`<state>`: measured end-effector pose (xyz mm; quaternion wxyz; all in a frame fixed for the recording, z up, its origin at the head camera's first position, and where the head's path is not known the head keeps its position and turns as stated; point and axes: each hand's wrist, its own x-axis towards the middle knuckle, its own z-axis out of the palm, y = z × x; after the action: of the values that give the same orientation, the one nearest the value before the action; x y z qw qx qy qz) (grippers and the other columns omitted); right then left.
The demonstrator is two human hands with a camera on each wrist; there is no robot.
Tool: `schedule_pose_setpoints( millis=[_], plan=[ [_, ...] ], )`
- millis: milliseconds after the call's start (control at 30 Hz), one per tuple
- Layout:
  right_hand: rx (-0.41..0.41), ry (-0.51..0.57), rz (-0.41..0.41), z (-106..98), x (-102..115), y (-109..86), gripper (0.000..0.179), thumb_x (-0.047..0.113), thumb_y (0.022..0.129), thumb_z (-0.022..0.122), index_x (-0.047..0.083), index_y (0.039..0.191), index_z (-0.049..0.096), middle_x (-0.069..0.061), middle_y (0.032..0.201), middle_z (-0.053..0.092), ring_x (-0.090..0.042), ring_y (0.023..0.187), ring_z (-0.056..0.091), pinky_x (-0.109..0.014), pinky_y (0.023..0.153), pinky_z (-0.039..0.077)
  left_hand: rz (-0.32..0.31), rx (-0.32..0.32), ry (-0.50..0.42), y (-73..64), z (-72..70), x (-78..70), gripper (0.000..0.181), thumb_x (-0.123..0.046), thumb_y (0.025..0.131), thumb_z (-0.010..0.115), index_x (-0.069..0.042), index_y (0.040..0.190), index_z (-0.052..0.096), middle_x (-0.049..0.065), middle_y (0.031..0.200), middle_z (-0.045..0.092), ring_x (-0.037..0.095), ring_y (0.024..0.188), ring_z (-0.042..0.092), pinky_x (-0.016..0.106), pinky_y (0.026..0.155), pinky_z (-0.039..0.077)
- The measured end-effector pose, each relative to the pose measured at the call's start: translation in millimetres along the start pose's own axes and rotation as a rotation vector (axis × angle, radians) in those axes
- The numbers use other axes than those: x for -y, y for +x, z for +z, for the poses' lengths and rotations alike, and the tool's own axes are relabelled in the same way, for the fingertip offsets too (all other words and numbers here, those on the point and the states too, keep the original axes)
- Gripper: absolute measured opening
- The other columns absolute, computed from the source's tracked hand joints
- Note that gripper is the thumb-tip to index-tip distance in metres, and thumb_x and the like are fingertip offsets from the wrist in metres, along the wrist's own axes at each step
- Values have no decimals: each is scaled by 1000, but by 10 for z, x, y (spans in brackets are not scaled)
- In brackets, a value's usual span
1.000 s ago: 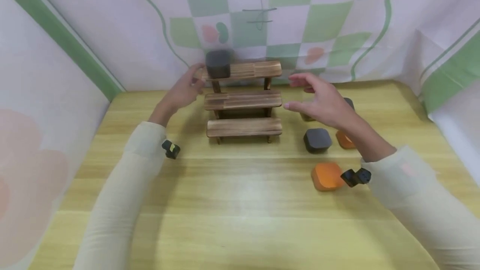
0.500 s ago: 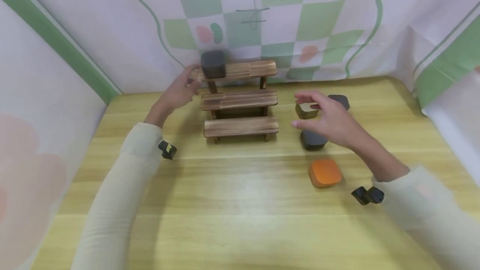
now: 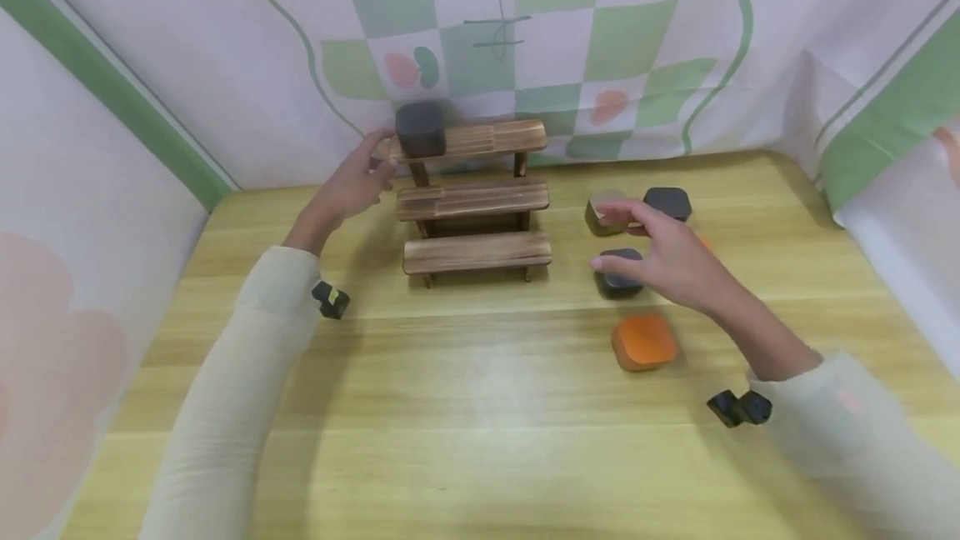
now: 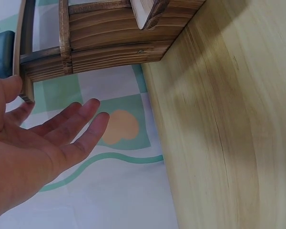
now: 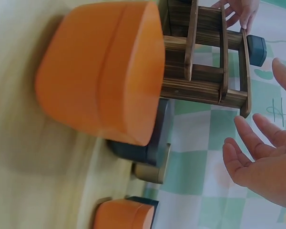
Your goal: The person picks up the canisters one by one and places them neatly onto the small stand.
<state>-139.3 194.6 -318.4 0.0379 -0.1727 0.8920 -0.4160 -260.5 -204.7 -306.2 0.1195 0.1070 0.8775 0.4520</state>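
Observation:
A three-step wooden display stand (image 3: 474,200) stands at the back of the table, with a dark rounded box (image 3: 421,128) on the left of its top step. My left hand (image 3: 352,187) pinches the left end of that step between thumb and index finger, the other fingers spread loosely in the left wrist view. My right hand (image 3: 669,255), thumb and fingers apart and holding nothing, hovers over the loose boxes. Under its fingers are a gold-toned box (image 3: 597,219) and a dark box (image 3: 618,288), both partly covered. An orange box (image 3: 643,342) sits nearer the front.
Another dark box (image 3: 667,203) stands behind my right hand, with a second orange box (image 5: 119,214) mostly hidden in the head view. A checkered cloth (image 3: 555,48) hangs right behind the stand. Cloth walls also close off both sides of the wooden table (image 3: 465,440).
My right hand has moved from beside the stand to the right and toward me, over the loose boxes. The left hand has stayed at the top step. The view has shifted slightly.

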Motion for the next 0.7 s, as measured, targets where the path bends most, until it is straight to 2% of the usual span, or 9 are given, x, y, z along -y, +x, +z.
schedule_pose_setpoints(
  millis=[100, 400, 567, 700],
  plan=[
    [-4, 1, 8, 4, -38, -42, 65, 22, 87, 81, 4, 141, 50, -13, 132, 59, -30, 125, 49, -50, 108, 34, -3, 1, -7, -6, -3, -2, 57, -22, 109, 39, -22, 161, 15, 26, 143, 46, 42, 118, 54, 51, 90, 48],
    [15, -30, 11, 2, -159, -232, 65, 24, 89, 79, -2, 140, 49, -21, 139, 53, -41, 127, 45, -60, 104, 35, -6, 0, -23, 11, 12, 8, 58, -22, 109, 39, -22, 161, 14, 26, 144, 45, 43, 120, 53, 56, 93, 47],
    [9, -26, 34, -3, -220, -343, 63, 22, 87, 81, 0, 139, 52, -16, 140, 53, -34, 129, 46, -55, 106, 36, -4, -11, -16, 9, 14, 9, 58, -21, 109, 39, -22, 161, 15, 28, 143, 46, 43, 119, 54, 54, 92, 48],
    [25, -14, 38, -5, -269, -439, 63, 20, 87, 81, 0, 140, 52, -15, 141, 52, -34, 130, 45, -55, 106, 35, -4, -10, -17, 14, 12, 17, 58, -22, 109, 39, -22, 161, 15, 27, 143, 45, 43, 119, 54, 53, 92, 48]
  ],
)
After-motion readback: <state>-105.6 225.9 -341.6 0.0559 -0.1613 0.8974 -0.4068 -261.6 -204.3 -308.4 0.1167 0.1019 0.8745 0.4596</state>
